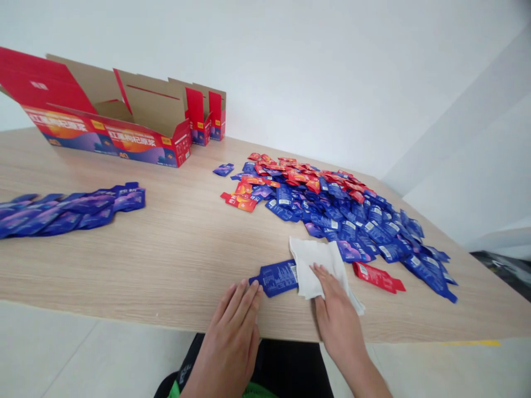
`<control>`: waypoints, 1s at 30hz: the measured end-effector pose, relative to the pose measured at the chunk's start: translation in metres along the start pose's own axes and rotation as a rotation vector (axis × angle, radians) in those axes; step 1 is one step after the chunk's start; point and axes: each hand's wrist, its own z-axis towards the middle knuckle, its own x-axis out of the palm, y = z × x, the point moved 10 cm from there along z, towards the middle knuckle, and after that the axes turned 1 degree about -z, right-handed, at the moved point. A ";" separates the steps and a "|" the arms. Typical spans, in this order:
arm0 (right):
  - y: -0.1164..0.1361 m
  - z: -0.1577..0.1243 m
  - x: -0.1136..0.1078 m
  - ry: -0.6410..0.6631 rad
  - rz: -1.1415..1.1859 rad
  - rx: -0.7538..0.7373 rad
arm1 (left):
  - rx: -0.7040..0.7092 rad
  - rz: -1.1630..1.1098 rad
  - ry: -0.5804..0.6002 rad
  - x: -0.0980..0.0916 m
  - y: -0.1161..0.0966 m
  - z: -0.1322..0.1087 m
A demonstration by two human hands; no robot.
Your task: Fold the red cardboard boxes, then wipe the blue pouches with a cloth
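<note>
A blue pouch (277, 278) lies flat near the front edge of the table, its narrow spout pointing left. My left hand (234, 326) rests beside it with fingers stretched out and lying flat, the fingertips touching the spout end. A folded white cloth (317, 254) covers the pouch's right end. My right hand (338, 309) holds the cloth against the table, its fingers on top and the thumb near the cloth's lower edge. Just right of the cloth lies a red pouch (375, 276).
Behind the cloth spreads a large pile of blue and red pouches (332, 204). Overlapping blue pouches (74, 213) form a row at the left. An open red carton (124, 138) and smaller open cartons (200, 119) stand at the back left, by the wall.
</note>
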 end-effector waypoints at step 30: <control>-0.003 -0.001 -0.002 -0.040 0.076 0.022 | -0.008 -0.014 -0.004 0.003 0.001 -0.001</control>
